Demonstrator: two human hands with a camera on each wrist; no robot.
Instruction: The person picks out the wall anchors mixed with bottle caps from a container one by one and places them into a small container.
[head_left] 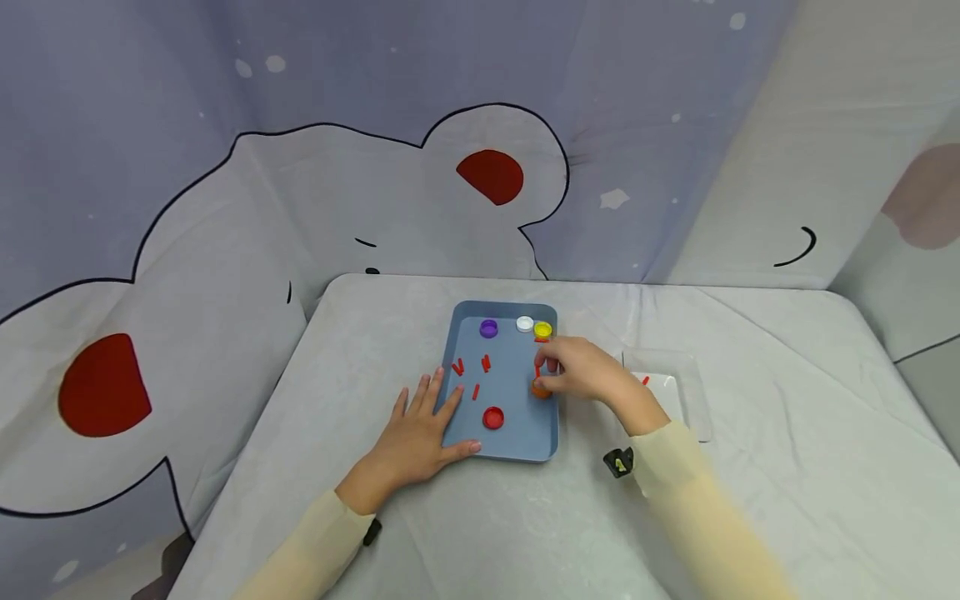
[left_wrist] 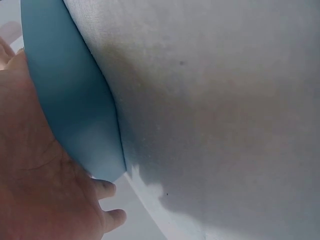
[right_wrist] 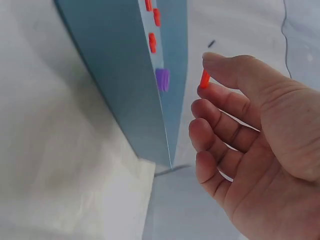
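Observation:
My right hand (head_left: 588, 371) pinches a small red stick (right_wrist: 205, 79) between thumb and index finger, over the right side of a blue-grey tray (head_left: 517, 437). Just under those fingertips lies an orange round cap (head_left: 541, 390), partly covered. My left hand (head_left: 412, 442) rests with fingers spread against the tray's left rim and holds nothing. Several red sticks (head_left: 486, 363) lie on the tray's left half, and another stick (head_left: 542, 340) is by the yellow cap (head_left: 543, 330). A red cap (head_left: 492, 418) sits nearer the front. Purple (head_left: 488, 328) and white caps (head_left: 524, 323) are at the back.
Right of the tray, partly behind my right forearm, are a clear shallow container (head_left: 693, 392) and a white dish (head_left: 663, 392) with a red stick (head_left: 646, 380) on it. A pale cloth (head_left: 787, 417) covers the table. A patterned curtain (head_left: 337, 200) hangs behind.

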